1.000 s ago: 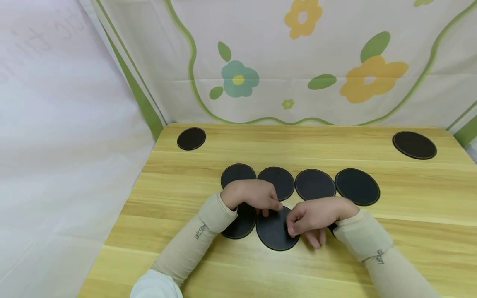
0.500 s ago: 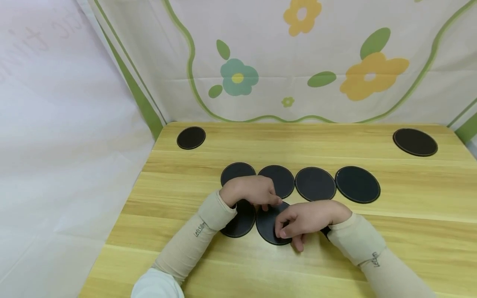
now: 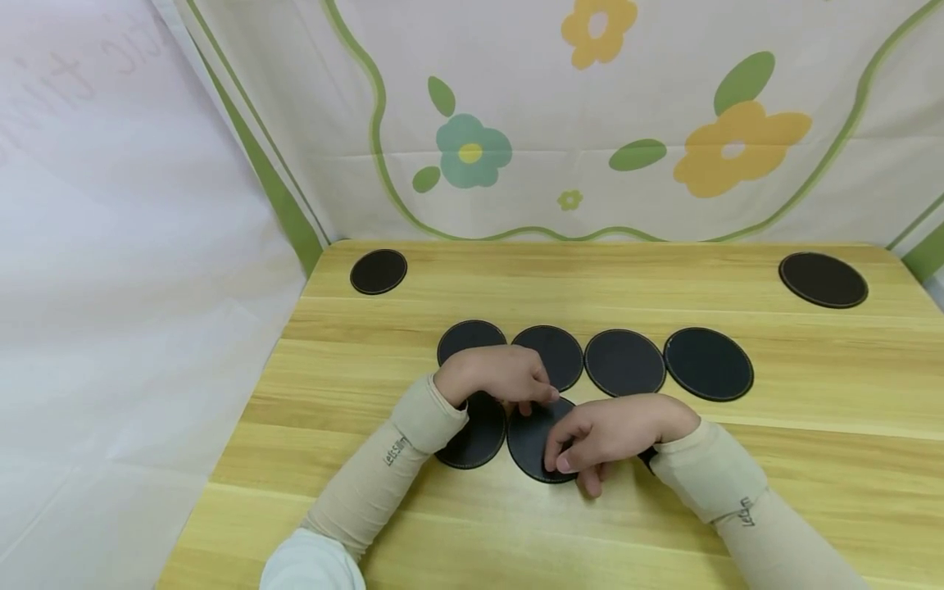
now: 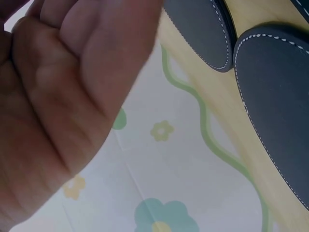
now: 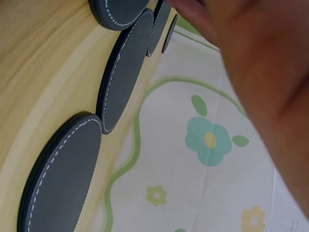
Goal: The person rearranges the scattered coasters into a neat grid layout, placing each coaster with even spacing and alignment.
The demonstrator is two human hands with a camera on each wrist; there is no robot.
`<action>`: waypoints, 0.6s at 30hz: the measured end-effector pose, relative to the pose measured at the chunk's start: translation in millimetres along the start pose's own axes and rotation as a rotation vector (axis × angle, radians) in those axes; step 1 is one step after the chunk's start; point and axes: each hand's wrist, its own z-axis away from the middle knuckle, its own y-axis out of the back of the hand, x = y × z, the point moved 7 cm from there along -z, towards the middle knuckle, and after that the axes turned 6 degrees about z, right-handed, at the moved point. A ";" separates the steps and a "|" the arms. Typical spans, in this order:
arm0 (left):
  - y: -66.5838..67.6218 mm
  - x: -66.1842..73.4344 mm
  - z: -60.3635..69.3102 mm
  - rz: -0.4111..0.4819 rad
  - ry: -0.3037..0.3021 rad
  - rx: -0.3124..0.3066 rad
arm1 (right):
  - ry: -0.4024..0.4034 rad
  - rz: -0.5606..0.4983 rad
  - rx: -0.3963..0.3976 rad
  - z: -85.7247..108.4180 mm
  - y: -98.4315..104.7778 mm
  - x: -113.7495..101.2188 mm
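Observation:
Round black coasters with stitched edges lie flat on the wooden table. My left hand (image 3: 505, 375) is bent down at the far edge of the front coaster (image 3: 527, 447), its fingertips at or just over that rim. At the same coaster's right side, my right hand (image 3: 608, 433) has its thumb and fingers lowered over the edge, covering part of it. Left of it lies another coaster (image 3: 475, 438), partly under my left wrist. Neither hand lifts anything; exact fingertip contact is hidden. Coasters (image 4: 273, 106) also show beside my palm in the left wrist view.
Behind the hands runs a row of several coasters, from one at the left (image 3: 472, 336) to one at the right (image 3: 708, 365). Single coasters lie at the far left (image 3: 378, 272) and far right (image 3: 823, 280) corners. A flowered cloth (image 3: 546, 115) hangs behind the table (image 3: 472, 533).
My right hand has moved left, further over the front coaster, and that coaster has shifted slightly away from me. The left hand has barely moved. Over the last half second almost nothing differs.

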 end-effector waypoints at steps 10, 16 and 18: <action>1.4 0.8 -0.8 -0.014 -0.026 -0.008 | 0.086 0.018 -0.035 -3.2 -4.8 -4.8; 0.7 0.2 -1.8 -0.006 -0.028 -0.011 | 0.146 0.066 -0.037 -3.4 -6.5 -11.9; 0.9 -0.6 -2.1 -0.002 -0.031 -0.012 | 0.153 0.071 -0.043 -3.2 -6.9 -13.5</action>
